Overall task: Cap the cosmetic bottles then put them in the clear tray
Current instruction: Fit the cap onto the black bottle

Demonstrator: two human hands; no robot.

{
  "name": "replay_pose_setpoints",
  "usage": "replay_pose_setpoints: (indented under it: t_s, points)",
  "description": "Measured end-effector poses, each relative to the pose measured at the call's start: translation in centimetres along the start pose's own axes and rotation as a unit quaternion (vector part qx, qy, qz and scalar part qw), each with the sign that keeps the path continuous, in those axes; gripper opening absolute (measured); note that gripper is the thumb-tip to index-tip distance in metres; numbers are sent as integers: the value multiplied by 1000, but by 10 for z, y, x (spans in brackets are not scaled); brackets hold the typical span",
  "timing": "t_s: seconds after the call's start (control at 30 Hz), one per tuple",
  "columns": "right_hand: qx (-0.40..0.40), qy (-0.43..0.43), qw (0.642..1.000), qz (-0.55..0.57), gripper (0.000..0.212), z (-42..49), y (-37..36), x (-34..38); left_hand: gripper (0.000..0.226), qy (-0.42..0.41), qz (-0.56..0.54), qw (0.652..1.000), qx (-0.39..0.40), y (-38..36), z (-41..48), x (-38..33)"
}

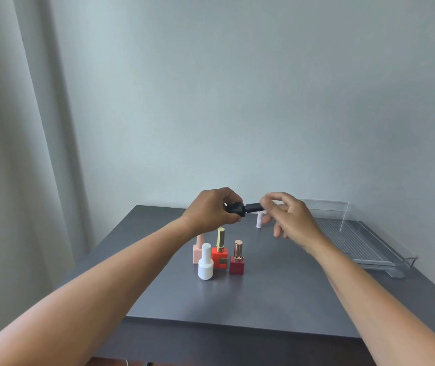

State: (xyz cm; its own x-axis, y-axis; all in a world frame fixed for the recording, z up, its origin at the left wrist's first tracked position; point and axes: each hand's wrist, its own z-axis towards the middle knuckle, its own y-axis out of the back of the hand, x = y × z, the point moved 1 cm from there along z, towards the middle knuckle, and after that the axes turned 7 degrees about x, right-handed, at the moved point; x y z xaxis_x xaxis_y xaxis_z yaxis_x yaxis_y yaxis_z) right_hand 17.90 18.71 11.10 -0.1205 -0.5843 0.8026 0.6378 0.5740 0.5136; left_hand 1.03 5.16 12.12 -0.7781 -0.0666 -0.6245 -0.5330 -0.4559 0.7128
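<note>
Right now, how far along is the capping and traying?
Done: four bottles near the table's middle look capped: white, pink, orange, dark red.

In hand: left hand holds the black bottle sideways; right hand is at its cap.

Left: the tray holds nothing yet. A ribbed white piece stands behind the hands; I can't tell whether it's a cap or a bottle.

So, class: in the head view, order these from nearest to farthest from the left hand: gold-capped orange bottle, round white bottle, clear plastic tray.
1. Gold-capped orange bottle, just below the left hand.
2. Round white bottle, lower, nearer the camera.
3. Clear plastic tray, far right.
</note>
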Motion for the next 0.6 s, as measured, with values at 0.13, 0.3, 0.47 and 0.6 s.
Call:
replay_pose_setpoints:
  t_s: [0.13, 0.3, 0.47, 0.6]
  points:
    - [-3, 43, 999, -4, 24, -1, -2, -4, 27, 0, 0, 1000, 1, 0, 0, 1]
    - [-9, 41, 999, 7, 6, 1, -5, -5, 26, -7, 2, 1000, 1, -3, 0, -2]
    - [-29, 21, 999, 6, 37, 3, -8, -6, 27, -17, 7, 1000, -1, -5, -2, -8]
    - [-38, 5, 999, 2, 55, 6, -6, -5, 28, -26, 18, 1000, 0, -6, -2, -13]
